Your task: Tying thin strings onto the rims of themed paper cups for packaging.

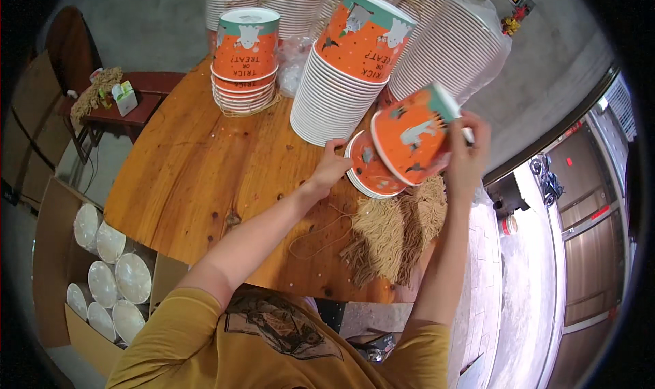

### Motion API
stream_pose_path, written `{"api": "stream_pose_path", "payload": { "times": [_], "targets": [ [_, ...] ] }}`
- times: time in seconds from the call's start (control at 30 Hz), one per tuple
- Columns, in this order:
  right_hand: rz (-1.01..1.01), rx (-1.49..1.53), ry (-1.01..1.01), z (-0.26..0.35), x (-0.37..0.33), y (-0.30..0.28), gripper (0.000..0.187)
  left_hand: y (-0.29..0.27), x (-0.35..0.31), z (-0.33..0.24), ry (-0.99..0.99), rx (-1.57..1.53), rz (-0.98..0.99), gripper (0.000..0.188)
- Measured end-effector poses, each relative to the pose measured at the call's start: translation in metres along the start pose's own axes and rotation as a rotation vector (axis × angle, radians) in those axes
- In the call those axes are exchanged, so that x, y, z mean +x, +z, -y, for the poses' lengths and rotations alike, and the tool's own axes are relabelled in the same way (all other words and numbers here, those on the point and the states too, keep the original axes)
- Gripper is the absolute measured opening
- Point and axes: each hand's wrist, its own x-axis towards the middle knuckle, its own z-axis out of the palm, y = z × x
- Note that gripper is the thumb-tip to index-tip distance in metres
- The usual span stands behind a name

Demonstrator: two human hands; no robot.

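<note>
My right hand (471, 147) grips an orange paper bucket (413, 136) by its base end. The bucket is tilted upside down, with a teal band, white ghost figures and its white rim toward the lower left. Beneath it is a short stack of orange paper buckets (365, 158) with white rims, partly hidden by the raised one. My left hand (332, 165) is closed at the left edge of this short stack. Just below the stack lies a bundle of tan and brown twine (382, 232), near my right forearm.
A tall stack of upturned buckets (334, 95) stands behind my hands, with a shorter tied stack (244, 65) to its left. More nested white-rimmed stacks (443, 44) line the back of the wooden table (198, 184). A carton (51, 246) of wrapped bucket stacks sits at left.
</note>
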Motion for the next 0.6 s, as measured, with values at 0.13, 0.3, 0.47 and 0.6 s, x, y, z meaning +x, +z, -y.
{"api": "stream_pose_path", "payload": {
  "times": [0.13,0.3,0.47,0.6],
  "targets": [
    [-0.201,0.198,0.115,0.030,0.027,-0.044,0.014,-0.010,0.010,0.008,0.031,0.045,0.014,0.065],
    [-0.316,0.755,0.354,0.066,-0.004,-0.053,0.008,-0.023,0.006,0.007,0.043,0.022,-0.012,0.058],
    [-0.253,0.793,0.759,0.074,-0.082,-0.019,0.004,-0.029,-0.069,-0.036,0.256,-0.105,-0.225,0.038],
    [-0.044,1.313,0.895,0.043,-0.133,0.014,0.012,-0.046,-0.171,-0.074,0.873,0.678,-0.160,0.042]
  ]
}}
